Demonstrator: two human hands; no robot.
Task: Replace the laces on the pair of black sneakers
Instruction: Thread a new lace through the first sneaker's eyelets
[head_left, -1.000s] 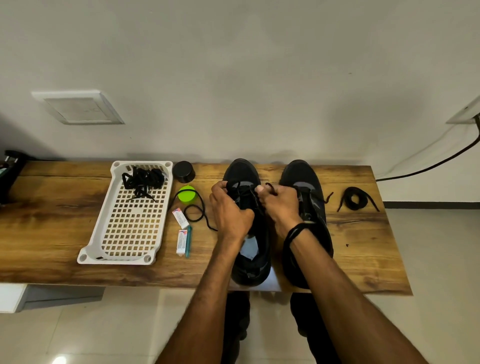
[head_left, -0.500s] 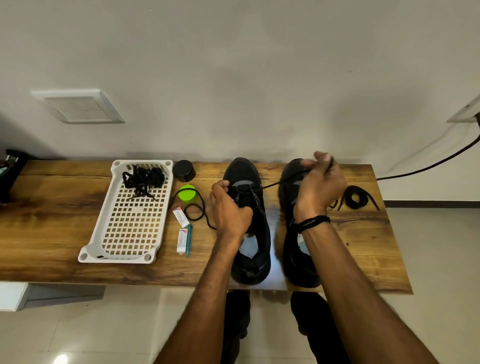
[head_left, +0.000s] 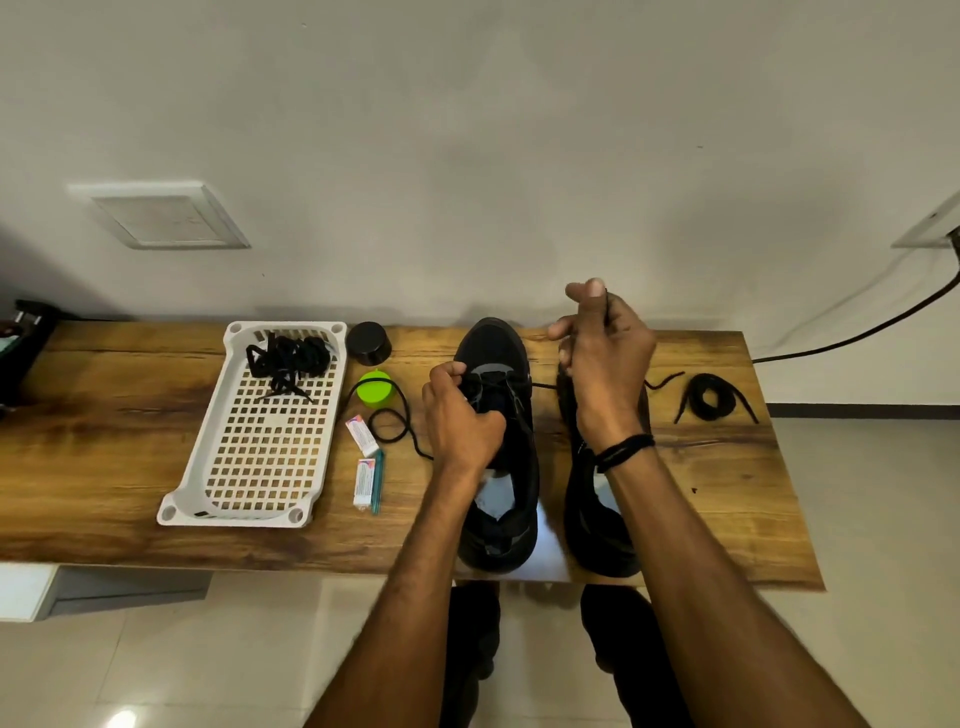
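Two black sneakers stand side by side on the wooden table (head_left: 104, 415), toes toward the wall. My left hand (head_left: 460, 421) grips the eyelet area of the left sneaker (head_left: 506, 467). My right hand (head_left: 605, 358) is raised over the toe of the right sneaker (head_left: 597, 519) and pinches one end of a black lace (head_left: 543, 385), drawn taut from the left sneaker's eyelets. The lace's other end (head_left: 389, 431) trails in loops on the table left of that shoe. A coiled black lace (head_left: 711, 397) lies at the right.
A white perforated tray (head_left: 260, 467) at the left holds a bundle of black laces (head_left: 288, 358). A black round lid (head_left: 369, 343), a green cap (head_left: 376, 387), two small white tubes (head_left: 362, 436) and a teal pen (head_left: 377, 480) lie between tray and shoes. A black cable (head_left: 857, 338) runs along the right wall.
My right hand left the left sneaker's eyelets and rose up and right with the lace end, pulling it taut, then drifted slightly back left. My left hand stayed on the shoe.
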